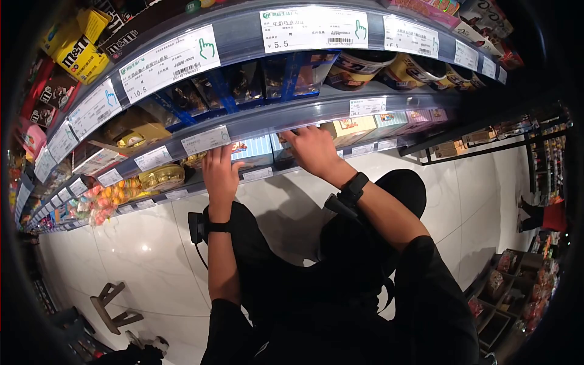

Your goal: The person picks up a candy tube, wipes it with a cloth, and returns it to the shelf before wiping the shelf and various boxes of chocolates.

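Observation:
Between my hands, on the lowest shelf, sits a light blue striped box (252,152) with red and orange lettering. My left hand (220,173) rests at its left end, fingers stretched up by the shelf-edge label and thumb apart along the box front. My right hand (313,152) reaches in at the shelf further right, close to a dark gap beside the blue box. Its fingers are apart, with the tips partly hidden under the upper shelf's edge. Right of it stands a pale yellow box (353,129), followed by a mint-green box (391,123).
Above, a shelf edge with price labels (314,29) overhangs the lower goods. Blue display boxes (243,85) and round tubs (359,68) fill the middle shelf. Bagged candies (112,194) lie at lower left. A wooden stool (115,307) stands on the tiled floor.

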The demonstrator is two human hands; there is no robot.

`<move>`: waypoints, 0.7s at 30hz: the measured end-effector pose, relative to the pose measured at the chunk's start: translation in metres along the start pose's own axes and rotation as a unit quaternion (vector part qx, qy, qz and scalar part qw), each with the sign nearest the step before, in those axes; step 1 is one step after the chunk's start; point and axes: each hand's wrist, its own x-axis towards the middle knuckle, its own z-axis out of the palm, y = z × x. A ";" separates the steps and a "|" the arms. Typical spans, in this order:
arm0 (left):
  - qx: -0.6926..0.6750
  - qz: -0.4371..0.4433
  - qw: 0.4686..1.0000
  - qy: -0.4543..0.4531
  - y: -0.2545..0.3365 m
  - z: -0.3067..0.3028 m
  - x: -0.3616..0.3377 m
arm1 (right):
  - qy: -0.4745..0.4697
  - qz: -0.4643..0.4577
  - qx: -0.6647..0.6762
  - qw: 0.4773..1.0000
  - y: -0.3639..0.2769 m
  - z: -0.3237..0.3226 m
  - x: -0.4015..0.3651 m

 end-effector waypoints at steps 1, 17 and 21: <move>-0.010 0.008 1.000 -0.001 0.000 -0.003 0.000 | 0.000 0.000 0.001 1.000 -0.001 0.000 0.000; 0.048 0.002 0.999 -0.022 0.045 -0.029 0.004 | 0.004 -0.006 -0.046 0.999 -0.007 -0.029 -0.018; -0.014 0.073 0.997 -0.016 0.085 -0.026 0.009 | -0.041 0.042 -0.080 0.995 0.006 -0.046 -0.045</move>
